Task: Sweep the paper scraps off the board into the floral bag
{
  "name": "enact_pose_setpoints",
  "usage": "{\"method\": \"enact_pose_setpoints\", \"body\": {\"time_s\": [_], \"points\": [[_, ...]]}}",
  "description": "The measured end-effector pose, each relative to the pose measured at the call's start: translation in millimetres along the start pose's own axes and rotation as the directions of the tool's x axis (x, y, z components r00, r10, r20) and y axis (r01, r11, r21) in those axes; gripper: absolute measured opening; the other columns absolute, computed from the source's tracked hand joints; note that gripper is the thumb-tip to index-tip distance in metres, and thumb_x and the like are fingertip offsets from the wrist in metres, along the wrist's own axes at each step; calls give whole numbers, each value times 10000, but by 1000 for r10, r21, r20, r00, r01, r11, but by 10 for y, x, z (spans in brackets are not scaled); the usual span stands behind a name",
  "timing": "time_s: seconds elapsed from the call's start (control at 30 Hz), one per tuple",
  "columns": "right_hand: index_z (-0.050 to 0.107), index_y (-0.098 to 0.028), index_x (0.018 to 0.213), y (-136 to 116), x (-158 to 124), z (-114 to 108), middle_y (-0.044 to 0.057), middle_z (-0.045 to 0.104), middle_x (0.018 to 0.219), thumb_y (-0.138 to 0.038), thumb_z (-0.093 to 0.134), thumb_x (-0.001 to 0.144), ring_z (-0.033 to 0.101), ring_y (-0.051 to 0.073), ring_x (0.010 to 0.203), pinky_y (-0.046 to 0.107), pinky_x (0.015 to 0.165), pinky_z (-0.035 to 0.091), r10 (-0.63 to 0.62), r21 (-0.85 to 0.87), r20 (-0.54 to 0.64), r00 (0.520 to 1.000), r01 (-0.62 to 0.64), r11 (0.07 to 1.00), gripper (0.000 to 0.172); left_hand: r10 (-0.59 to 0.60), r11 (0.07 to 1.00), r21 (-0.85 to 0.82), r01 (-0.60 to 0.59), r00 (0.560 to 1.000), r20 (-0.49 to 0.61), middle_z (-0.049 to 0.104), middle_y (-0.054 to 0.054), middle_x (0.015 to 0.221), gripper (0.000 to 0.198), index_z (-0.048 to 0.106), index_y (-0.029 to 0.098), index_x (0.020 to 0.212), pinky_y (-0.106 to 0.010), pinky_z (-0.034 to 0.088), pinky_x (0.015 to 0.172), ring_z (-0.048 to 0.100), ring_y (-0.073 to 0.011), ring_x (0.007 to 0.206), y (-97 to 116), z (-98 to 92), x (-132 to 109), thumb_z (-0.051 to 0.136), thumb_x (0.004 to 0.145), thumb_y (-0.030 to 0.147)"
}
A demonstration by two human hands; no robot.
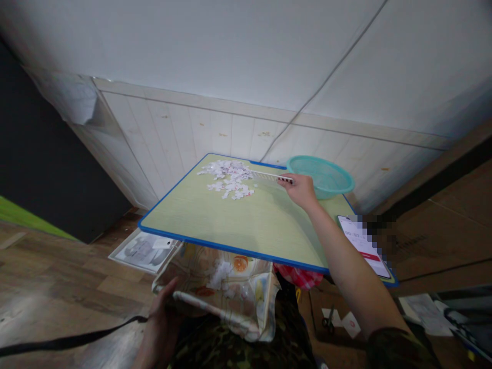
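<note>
My right hand [300,189] reaches over the table and grips a thin white slotted strip [269,176], which looks like a comb. Its far end touches or hangs just over a heap of small white paper scraps [226,171], and more scraps lie loosely spread on the near side. Below the table's front edge, my left hand [165,307] holds the left rim of a fruit-patterned, cloth-lined container [255,302]. Some white scraps [221,275] lie inside it. The fingers under that rim are partly hidden.
The pale green table [246,225] has a blue edge and stands against the white wall. A turquoise basin [323,174] sits at its back right corner, beside my right hand. A phone [363,246] lies at the right edge. Scissors [328,320] are lower right.
</note>
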State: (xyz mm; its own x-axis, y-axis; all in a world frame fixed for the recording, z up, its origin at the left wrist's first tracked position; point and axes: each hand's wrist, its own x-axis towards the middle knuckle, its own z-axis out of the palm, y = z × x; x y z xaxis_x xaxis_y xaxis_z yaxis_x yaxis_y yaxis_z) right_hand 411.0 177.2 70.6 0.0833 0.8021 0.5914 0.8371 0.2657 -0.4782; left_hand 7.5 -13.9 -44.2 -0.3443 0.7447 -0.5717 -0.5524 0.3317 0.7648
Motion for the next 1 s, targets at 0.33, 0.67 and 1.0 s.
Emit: {"method": "enact_pose_setpoints", "body": {"time_s": [0.33, 0.67, 1.0], "points": [[867, -190, 921, -127, -26, -70, 59, 809, 768, -319, 740, 818, 663, 216, 652, 322, 644, 435, 21, -48, -36, 999, -23, 999, 208, -66, 998, -4, 66, 998, -24, 732, -47, 847, 270, 741, 204, 952, -349, 564, 622, 687, -266, 778, 120, 141, -162, 756, 683, 212], [863, -174, 876, -194, -52, -1, 58, 799, 762, -401, 756, 785, 641, 195, 634, 307, 615, 423, 56, 196, 1, 998, -55, 979, 267, -92, 996, -16, 91, 994, -55, 738, -60, 859, 152, 725, 176, 935, -361, 609, 696, 724, -278, 864, 120, 142, -135, 698, 793, 222], [867, -173, 897, -99, -24, 48, 54, 785, 758, -466, 771, 763, 622, 191, 634, 293, 588, 403, 94, 241, 40, 995, -101, 965, 336, -68, 998, -19, 67, 997, -42, 757, -48, 887, 214, 729, 203, 959, -363, 618, 692, 730, -288, 901, 87, 88, -106, 733, 746, 213]]}}
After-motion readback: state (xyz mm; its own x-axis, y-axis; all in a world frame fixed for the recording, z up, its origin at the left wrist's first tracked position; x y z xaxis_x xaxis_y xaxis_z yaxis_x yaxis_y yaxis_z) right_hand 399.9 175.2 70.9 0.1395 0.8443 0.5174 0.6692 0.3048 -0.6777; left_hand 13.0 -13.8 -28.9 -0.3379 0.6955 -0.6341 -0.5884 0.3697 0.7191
